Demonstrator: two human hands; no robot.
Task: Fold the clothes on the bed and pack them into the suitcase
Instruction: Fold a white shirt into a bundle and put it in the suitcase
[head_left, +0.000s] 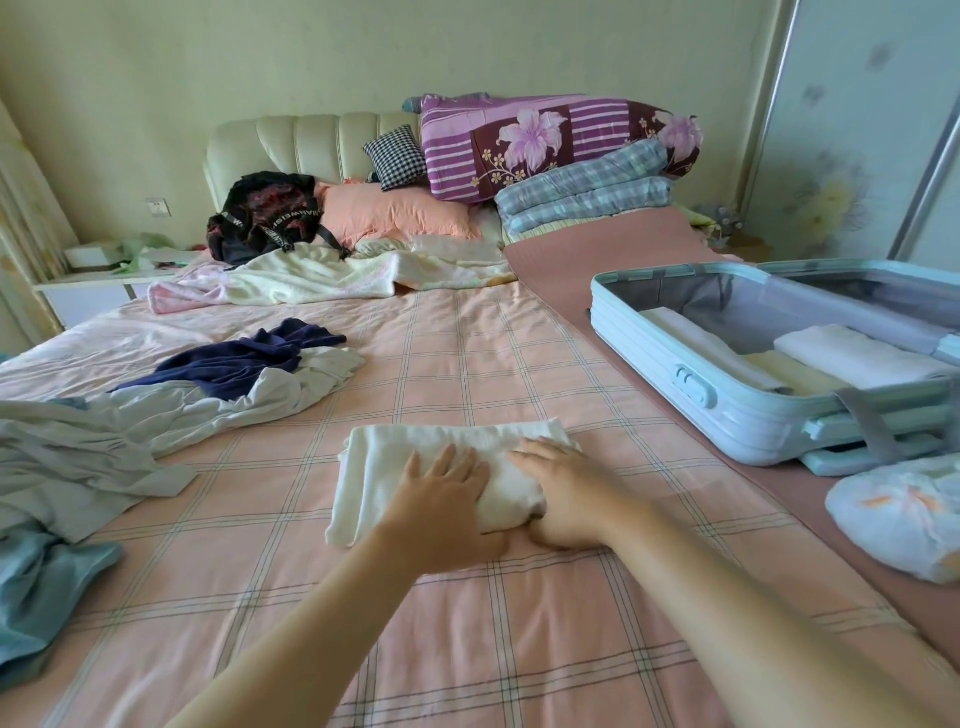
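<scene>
A pale yellowish wall (311, 52) rises behind a cream padded headboard (291, 145) — soft, even light throughout. A white side table (88, 301) stands at left, a flower-printed sliding door (841, 156) at right.

The left forearm (311, 649) and right forearm (753, 597), both bare, reach forward from the bottom of the view and converge. The left hand (441, 499) lies palm down, fingers straight and slightly spread. The right hand (566, 493) lies flat just beside it, its thumb seemingly tucked underneath.

White lettering, roughly "MANWEIS", runs along a strap of the black backpack (270, 215)
</scene>
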